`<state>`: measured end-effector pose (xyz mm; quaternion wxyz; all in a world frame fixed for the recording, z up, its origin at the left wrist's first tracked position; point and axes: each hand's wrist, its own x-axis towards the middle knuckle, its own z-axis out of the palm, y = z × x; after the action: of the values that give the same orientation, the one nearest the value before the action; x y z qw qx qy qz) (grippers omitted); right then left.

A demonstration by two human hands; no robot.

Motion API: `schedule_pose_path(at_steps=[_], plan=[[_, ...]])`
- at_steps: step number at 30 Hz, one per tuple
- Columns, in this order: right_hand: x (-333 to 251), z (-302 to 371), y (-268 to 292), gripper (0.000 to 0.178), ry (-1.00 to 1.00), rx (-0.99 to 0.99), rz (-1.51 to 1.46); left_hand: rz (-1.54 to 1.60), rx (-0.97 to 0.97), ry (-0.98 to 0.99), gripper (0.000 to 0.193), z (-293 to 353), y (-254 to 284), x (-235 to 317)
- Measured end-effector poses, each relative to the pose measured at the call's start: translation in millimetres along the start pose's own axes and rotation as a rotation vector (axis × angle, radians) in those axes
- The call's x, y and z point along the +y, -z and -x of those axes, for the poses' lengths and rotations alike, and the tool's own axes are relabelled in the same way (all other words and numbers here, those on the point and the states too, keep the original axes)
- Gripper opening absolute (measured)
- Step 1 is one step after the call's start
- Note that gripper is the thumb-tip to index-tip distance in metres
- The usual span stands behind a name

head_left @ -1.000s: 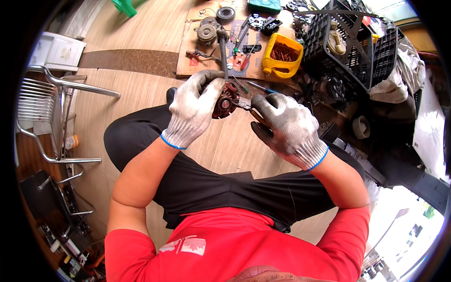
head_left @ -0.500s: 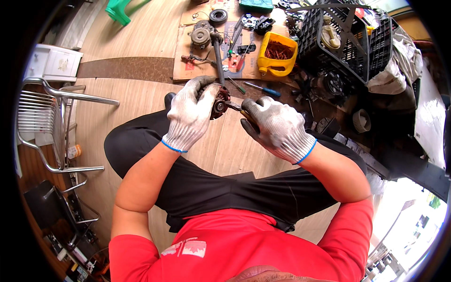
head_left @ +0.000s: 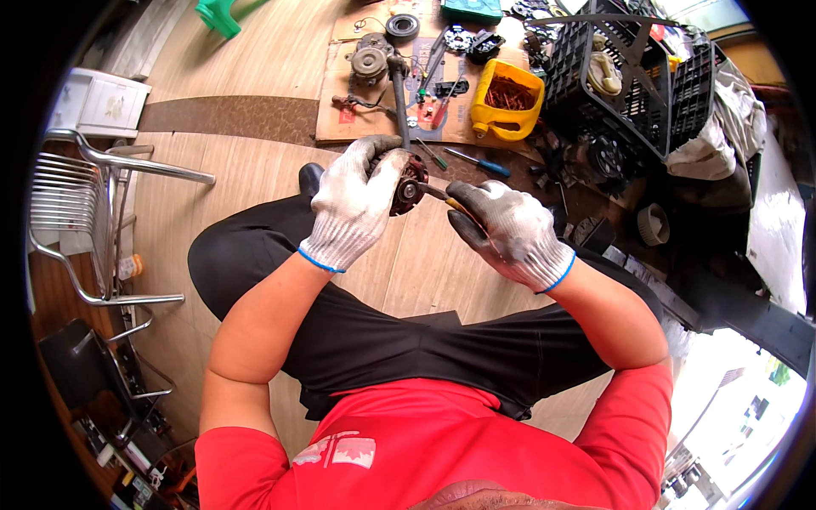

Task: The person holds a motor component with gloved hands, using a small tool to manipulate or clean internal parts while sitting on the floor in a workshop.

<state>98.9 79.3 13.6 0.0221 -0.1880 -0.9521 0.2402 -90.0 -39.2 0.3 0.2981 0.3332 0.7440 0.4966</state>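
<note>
My left hand (head_left: pixel 350 202), in a white and grey knitted glove, is closed round a round motor part with dark red windings (head_left: pixel 410 197) and a metal centre. It holds the part above the floor between my knees. My right hand (head_left: pixel 510 225), gloved the same way, grips a narrow tool with a yellow handle (head_left: pixel 456 206). The tool's thin dark tip points left and meets the right side of the motor part. My fingers hide most of the handle, so its exact kind does not show.
Ahead lies cardboard (head_left: pixel 336 72) with a motor housing (head_left: pixel 370 64), a long grey bar (head_left: pixel 400 102) and a cut yellow jug (head_left: pixel 510 75) of reddish wire scraps. A blue-handled screwdriver (head_left: pixel 489 165) lies nearby. Black crates (head_left: pixel 599 102) stand right, a metal chair (head_left: pixel 106 221) left.
Both hands, with the motor part and tool, have shifted slightly right in the picture, as has the background. The tool tip stays against the part; the grips look the same.
</note>
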Motion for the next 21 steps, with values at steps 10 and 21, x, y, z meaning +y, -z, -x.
schedule_pose_path(at_steps=[10,21], plan=[[136.1,-41.6,4.0,0.037,-0.282,-0.158,0.092,-0.016,0.011,0.04,0.03,-8.3,5.9,-3.5],[318.2,-105.0,-96.4,0.041,-0.713,-0.337,0.321,0.016,0.035,0.152,0.035,-32.3,5.9,-31.5]])
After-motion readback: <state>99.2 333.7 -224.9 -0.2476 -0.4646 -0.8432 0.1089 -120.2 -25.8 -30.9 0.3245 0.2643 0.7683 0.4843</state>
